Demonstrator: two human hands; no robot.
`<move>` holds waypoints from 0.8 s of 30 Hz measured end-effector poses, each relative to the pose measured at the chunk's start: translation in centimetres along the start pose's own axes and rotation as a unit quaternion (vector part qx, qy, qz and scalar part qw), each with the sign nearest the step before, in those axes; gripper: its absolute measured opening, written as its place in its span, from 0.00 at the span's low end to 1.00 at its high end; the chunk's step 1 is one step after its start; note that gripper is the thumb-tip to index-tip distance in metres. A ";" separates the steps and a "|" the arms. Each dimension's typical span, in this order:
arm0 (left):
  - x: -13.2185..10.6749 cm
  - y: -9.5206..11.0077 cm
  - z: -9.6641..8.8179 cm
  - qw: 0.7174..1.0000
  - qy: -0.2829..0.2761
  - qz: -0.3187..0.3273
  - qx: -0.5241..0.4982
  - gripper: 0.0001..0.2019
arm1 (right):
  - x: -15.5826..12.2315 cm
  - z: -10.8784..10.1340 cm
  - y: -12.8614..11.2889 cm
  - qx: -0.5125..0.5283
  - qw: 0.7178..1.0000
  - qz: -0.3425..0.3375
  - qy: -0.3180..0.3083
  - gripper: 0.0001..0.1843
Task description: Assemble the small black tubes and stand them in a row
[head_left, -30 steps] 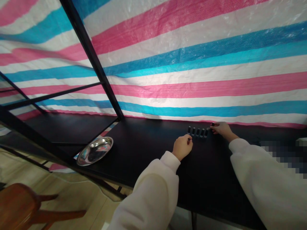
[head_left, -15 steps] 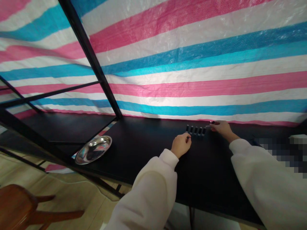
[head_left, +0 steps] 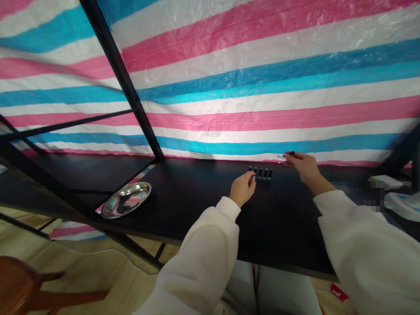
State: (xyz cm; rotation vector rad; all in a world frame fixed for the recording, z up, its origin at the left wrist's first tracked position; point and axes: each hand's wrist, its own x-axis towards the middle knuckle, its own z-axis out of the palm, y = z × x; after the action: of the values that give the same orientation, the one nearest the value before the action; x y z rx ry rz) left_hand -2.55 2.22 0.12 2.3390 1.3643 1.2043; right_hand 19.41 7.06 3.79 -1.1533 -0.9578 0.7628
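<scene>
My left hand [head_left: 242, 188], fingers curled shut, touches the left end of a row of small black upright cylinders [head_left: 260, 173] on the black table [head_left: 203, 197]. My right hand [head_left: 303, 166] hovers just right of the row, pinching a thin black-and-silver pen-like stick [head_left: 285, 155]. A shiny oval metal dish [head_left: 126, 199] sits well left.

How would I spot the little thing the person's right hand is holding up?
Start at the long black table under the striped tarp. Near its back edge stands a row of small black cylinders. Just right, the right hand pinches a similar dark piece, the only one lifted.
</scene>
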 end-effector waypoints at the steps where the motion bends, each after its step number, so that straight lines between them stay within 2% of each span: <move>1: -0.1 0.2 0.0 1.000 0.014 0.001 -0.011 0.13 | -0.8 0.2 -0.6 0.028 1.000 -0.003 0.002 0.12; 5: -0.5 1.0 0.0 0.997 0.057 -0.001 -0.049 0.13 | -4.7 1.1 -2.2 0.069 0.997 -0.035 0.005 0.16; 9: -1.0 1.2 0.1 0.992 0.096 -0.013 -0.084 0.12 | -8.5 2.1 -1.7 -0.009 0.993 -0.117 0.026 0.19; 11: -1.2 1.1 0.2 0.989 0.108 -0.025 -0.094 0.11 | -9.7 2.6 -0.9 -0.067 0.980 -0.182 0.031 0.17; 14: -1.5 0.9 0.2 0.988 0.105 -0.030 -0.106 0.11 | -10.7 2.9 0.4 -0.156 0.947 -0.279 0.019 0.15; 16: -1.5 0.9 0.2 0.988 0.096 -0.025 -0.120 0.12 | -11.0 2.9 0.9 -0.195 0.927 -0.321 0.006 0.15; 24: -1.8 1.4 0.2 0.991 0.052 0.006 -0.127 0.17 | -11.2 2.5 1.9 -0.268 0.884 -0.378 -0.057 0.14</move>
State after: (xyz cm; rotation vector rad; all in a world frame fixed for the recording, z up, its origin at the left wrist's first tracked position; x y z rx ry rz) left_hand -2.00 0.02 -0.30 2.1393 1.1487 1.4286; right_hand 12.48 -1.40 -0.18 -1.0647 -1.6457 -0.0908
